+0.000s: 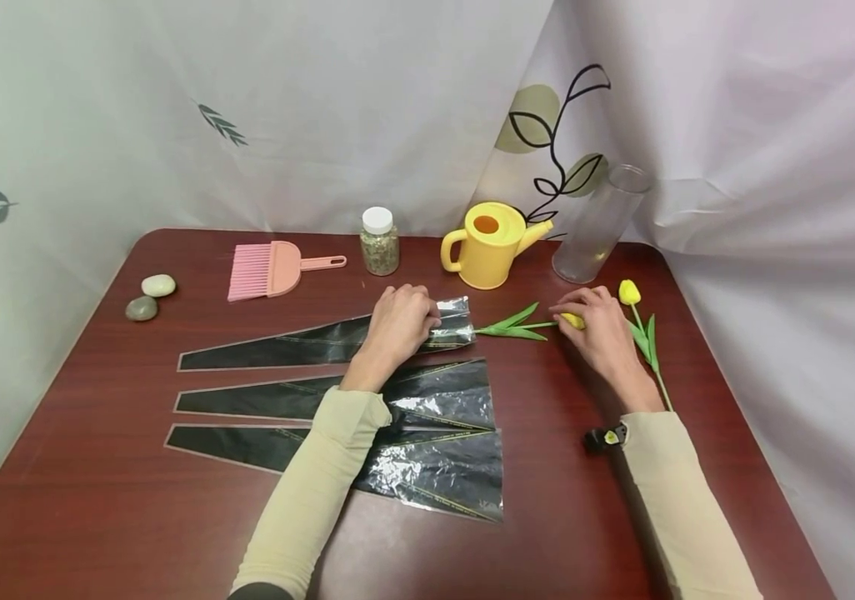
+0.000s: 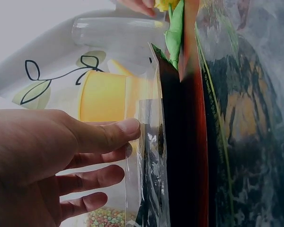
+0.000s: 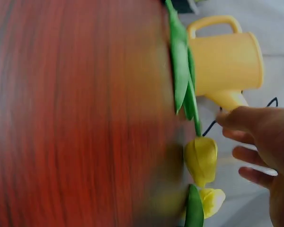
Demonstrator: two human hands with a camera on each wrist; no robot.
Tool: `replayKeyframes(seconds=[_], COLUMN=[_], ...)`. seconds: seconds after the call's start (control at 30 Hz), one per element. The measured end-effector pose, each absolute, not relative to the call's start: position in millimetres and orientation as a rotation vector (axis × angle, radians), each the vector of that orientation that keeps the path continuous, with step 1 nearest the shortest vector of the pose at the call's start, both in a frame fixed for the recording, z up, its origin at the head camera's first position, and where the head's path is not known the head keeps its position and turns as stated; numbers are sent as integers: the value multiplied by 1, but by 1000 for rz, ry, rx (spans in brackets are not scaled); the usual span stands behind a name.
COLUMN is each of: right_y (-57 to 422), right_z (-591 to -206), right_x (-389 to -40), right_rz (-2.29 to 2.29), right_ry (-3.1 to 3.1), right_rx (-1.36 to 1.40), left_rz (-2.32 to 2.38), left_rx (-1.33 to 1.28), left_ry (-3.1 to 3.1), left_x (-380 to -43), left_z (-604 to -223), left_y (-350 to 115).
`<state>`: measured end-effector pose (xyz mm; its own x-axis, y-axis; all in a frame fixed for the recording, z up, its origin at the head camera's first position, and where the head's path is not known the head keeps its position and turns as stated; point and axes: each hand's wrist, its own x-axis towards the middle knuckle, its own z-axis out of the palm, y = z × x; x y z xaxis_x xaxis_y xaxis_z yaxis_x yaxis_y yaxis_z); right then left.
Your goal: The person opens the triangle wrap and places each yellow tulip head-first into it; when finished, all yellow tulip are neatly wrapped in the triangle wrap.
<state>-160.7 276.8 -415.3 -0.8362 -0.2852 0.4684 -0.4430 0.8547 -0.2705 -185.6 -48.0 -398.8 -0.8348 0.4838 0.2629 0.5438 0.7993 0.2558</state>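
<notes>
My left hand (image 1: pixel 402 321) pinches the clear edge of a black plastic flower sleeve (image 2: pixel 154 156) between thumb and index finger, its other fingers loose. A yellow tulip (image 1: pixel 572 320) with green leaves lies with its stem end at that sleeve's wide mouth. Above the tulip's bloom (image 3: pixel 201 161) is my right hand (image 1: pixel 598 327); in the right wrist view its loosely bent fingers (image 3: pixel 248 155) are apart from the bloom. A second yellow tulip (image 1: pixel 629 292) lies to the right of this hand. Two more black sleeves (image 1: pixel 438 396) lie flat nearer the person, partly under the left arm.
Along the back stand a white-lidded jar (image 1: pixel 380 250) of small pellets, a yellow watering can (image 1: pixel 489 258) and a clear glass vase (image 1: pixel 594 229). A pink brush (image 1: pixel 282 268) and two stones (image 1: pixel 150 298) lie at the left. A curtain (image 1: pixel 307 125) hangs behind the table (image 1: pixel 97 483).
</notes>
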Motion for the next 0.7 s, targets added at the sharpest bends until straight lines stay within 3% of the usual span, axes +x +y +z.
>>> replayKeyframes(seconds=[0.13,0.33,0.7], right_y=[281,278,232], right_z=[-418,-419,-420], right_x=[-164,-166,-171], right_rz=[401,392,825], right_ry=[-2659,-2699,-2705], right_rx=[711,748,796], left_rz=[-470,-463,-504], left_rx=[-812,-820,-881], left_ry=[-2799,-2807,-2760], left_x=[-186,-186,-185], left_z=[-399,-400,-402], left_y=[-48,-47,-39])
